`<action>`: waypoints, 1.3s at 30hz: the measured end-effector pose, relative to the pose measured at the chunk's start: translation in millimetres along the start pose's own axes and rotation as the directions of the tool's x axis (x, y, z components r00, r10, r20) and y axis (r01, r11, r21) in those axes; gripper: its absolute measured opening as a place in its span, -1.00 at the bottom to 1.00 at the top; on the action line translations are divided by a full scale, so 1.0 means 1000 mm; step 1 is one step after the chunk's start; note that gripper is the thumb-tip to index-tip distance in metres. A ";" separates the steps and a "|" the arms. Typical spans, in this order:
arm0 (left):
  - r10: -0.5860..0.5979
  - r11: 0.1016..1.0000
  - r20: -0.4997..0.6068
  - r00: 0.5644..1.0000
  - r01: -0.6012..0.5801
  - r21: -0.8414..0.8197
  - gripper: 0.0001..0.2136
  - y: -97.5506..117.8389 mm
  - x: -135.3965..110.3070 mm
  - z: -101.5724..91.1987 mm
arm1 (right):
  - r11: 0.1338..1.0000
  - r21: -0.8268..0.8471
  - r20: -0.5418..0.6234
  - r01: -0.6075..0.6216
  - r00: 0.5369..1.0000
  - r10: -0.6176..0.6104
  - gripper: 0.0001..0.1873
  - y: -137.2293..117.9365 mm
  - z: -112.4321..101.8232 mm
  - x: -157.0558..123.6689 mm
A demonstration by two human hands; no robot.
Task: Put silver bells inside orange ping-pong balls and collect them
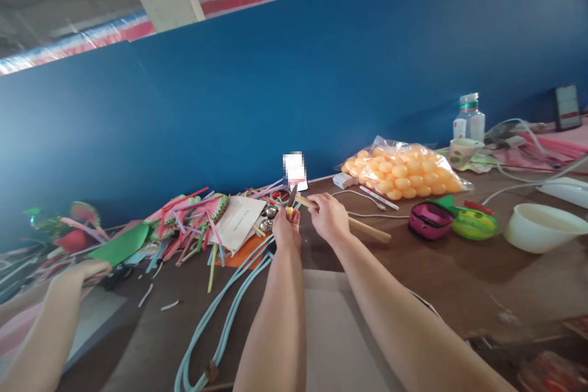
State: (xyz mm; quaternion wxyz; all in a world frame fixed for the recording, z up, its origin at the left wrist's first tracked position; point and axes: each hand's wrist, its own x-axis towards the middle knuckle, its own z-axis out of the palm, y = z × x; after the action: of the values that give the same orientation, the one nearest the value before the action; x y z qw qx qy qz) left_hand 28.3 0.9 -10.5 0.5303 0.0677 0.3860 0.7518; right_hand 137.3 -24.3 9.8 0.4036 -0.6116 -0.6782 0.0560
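My left hand (285, 231) is closed around a small knife-like tool (292, 197) with a dark, pointed blade sticking up and a bit of yellow at its base. Beside it, my right hand (329, 217) grips a pale wooden stick (370, 229). One end of the stick comes close to the blade; whether they touch I cannot tell. The other end juts out to the right under my wrist. Shiny silver balls (268, 219) lie just left of my left hand. Light blue cords (215, 318) run from there toward the front edge.
Colourful strips (184, 220) and a paper sheet (241, 220) are heaped at left. Another person's hand (89, 269) is by a green sheet (122, 245). To the right are a bag of orange balls (404, 168), a purple container (430, 220), and a white bowl (542, 229).
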 end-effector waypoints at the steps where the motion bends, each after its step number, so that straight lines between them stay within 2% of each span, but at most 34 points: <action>1: -0.003 1.000 -0.005 1.000 0.003 -0.003 -0.87 -0.001 0.001 0.000 | 1.000 0.000 0.000 0.001 1.000 -0.001 -0.71 0.000 0.000 0.000; 5: -0.007 1.000 -0.012 1.000 0.007 -0.008 -0.84 -0.001 0.002 -0.001 | 1.000 0.012 -0.055 -0.016 0.998 0.016 -0.69 0.000 0.001 -0.001; 9: -0.012 1.000 -0.010 1.000 0.012 -0.008 -0.84 -0.001 0.001 0.000 | 1.000 -0.003 0.001 0.005 1.000 -0.005 -0.73 0.000 0.001 0.000; 13: -0.016 1.000 -0.033 0.999 0.016 -0.009 -0.85 0.000 0.000 0.000 | 1.000 0.009 -0.056 -0.008 0.998 0.009 -0.70 0.000 0.001 0.000; 17: -0.012 1.000 -0.015 1.000 0.012 -0.003 -0.83 -0.001 0.001 0.000 | 1.000 -0.011 0.008 0.003 1.000 -0.003 -0.74 0.000 0.001 0.000; 22: -0.004 1.000 -0.021 1.000 0.004 -0.017 -0.83 -0.001 0.001 0.000 | 1.000 0.002 -0.047 -0.016 0.999 0.016 -0.71 0.000 0.002 -0.001; 27: 0.003 1.000 -0.015 1.000 -0.003 0.000 -0.83 -0.002 0.001 -0.001 | 1.000 -0.016 0.045 0.016 0.999 -0.015 -0.75 -0.003 0.000 -0.001; 30: 0.026 1.000 -0.024 0.999 -0.026 0.003 -0.88 -0.002 0.001 -0.001 | 0.997 -0.048 0.021 -0.057 0.998 0.058 -0.72 0.000 -0.002 0.000; 32: 0.038 0.999 -0.042 0.998 -0.037 0.013 -0.89 -0.002 0.000 0.000 | 0.984 -0.094 0.055 -0.149 0.986 0.155 -0.71 0.005 -0.002 0.002; 34: 0.037 0.999 -0.052 0.998 -0.036 0.028 -0.89 -0.002 -0.001 0.000 | 0.966 -0.149 0.143 -0.210 0.962 0.231 -0.71 0.011 -0.001 0.004; 39: 0.027 0.999 -0.060 0.998 -0.025 0.042 -0.89 -0.003 -0.003 -0.001 | 0.921 -0.284 0.378 -0.267 0.851 0.364 -0.70 0.017 0.006 0.007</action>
State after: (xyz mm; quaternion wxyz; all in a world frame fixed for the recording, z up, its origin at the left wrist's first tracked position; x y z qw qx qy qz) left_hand 31.1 -1.4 -11.8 0.5070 0.0607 0.4165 0.7522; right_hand 147.3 -12.1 -0.2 0.1611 -0.7292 -0.6410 0.1775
